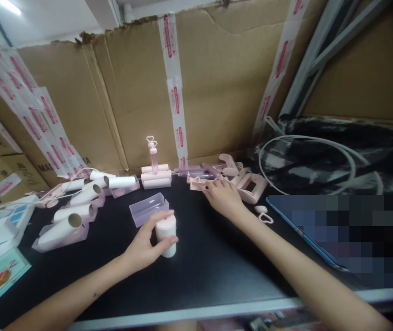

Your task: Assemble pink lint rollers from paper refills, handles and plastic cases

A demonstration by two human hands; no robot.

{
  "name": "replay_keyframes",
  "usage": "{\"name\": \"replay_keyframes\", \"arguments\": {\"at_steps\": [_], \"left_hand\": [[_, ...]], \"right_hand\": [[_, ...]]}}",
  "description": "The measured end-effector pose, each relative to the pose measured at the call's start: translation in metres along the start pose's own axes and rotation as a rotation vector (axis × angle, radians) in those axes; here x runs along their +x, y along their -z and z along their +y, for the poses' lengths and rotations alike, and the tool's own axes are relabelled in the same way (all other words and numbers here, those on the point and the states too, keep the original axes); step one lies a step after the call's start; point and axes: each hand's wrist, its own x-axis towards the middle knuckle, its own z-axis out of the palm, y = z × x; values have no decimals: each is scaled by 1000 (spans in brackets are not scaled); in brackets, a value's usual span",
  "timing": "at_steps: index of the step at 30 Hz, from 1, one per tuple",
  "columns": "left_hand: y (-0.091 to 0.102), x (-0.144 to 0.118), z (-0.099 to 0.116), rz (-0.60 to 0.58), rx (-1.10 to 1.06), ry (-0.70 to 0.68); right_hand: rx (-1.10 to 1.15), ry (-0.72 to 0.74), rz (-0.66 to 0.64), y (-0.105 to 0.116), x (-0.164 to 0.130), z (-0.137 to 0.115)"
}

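Note:
My left hand (148, 243) is closed around a short white roll (166, 236) with a pale pink top, upright on the black tabletop, thumb in front and fingers at its upper edge. Just behind it lies a translucent lilac cover (148, 208), open side up. Farther right, my right hand (224, 196) reaches into a heap of pink plastic parts. Its fingers bend over a pale pink part (196, 183) at the heap's left; the fingertips are partly hidden. Other pink handle-like pieces (253, 188) lie beside that hand. A small heart-shaped ring (265, 218) rests nearer.
Several white rolls in lilac covers (61, 230) line the left side. Pink and white rolls (156, 177) are stacked at the back, with a heart-topped tube (154, 158) standing there. A blue-edged pixelated object (337, 239) and a white cable (261, 158) occupy the right. Cardboard (217, 82) walls the back.

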Motion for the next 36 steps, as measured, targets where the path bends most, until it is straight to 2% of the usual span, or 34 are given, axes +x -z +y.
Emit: {"name": "replay_keyframes", "arguments": {"at_steps": [4, 9, 13, 16, 19, 21, 23, 26, 31, 36], "left_hand": [[-11, -11, -17, 30, -115, 77], [-18, -13, -17, -52, -90, 107], [-18, -7, -6, 60, -248, 206], [-11, 3, 6, 182, -474, 252], [-2, 13, 16, 274, -609, 266], [3, 17, 22, 336, -627, 304], [6, 18, 25, 372, -636, 350], [9, 18, 28, 351, -662, 389], [11, 17, 27, 313, -600, 394], [12, 16, 25, 222, -522, 343]], "right_hand": [[56, -11, -27, 1, -2, -2], [231, -44, -117, 8, -3, -6], [410, -47, -159, 19, -5, -13], [823, 55, -212, 30, -14, -26], [1349, 176, -375, 38, -30, -44], [1531, 254, -447, 39, -40, -55], [1653, 316, -452, 38, -45, -64], [1728, 322, -404, 37, -47, -68], [1696, 329, -353, 40, -45, -66], [1701, 365, -364, 41, -49, -66]]}}
